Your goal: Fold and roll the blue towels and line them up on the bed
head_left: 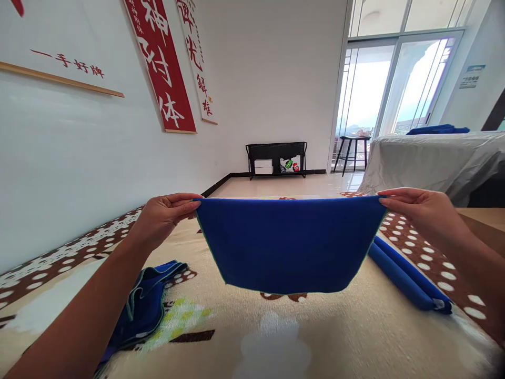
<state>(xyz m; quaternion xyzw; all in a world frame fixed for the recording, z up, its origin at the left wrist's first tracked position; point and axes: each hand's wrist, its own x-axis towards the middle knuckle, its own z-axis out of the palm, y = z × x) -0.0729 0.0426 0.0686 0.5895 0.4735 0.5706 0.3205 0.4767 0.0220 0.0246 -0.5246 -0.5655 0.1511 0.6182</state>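
A blue cloth (292, 245) with a thin green edge hangs stretched between my hands, its lower edge just over the patterned blanket (221, 321). My left hand (168, 213) pinches its upper left corner between thumb and fingers. At the upper right corner, my right hand (418, 208) holds it in the same kind of pinch. Crumpled blue cloths (148, 305) lie on the blanket at the left, partly behind my left forearm. To the right, rolled or folded blue cloths (406, 276) lie side by side.
Beyond the blanket, a black rack (276, 152) stands against the wall with white boxes and a bag. A dark stool (354, 152) is by the glass doors. At the right, a plastic-covered piece of furniture (430, 158) bears more blue cloth (437, 129).
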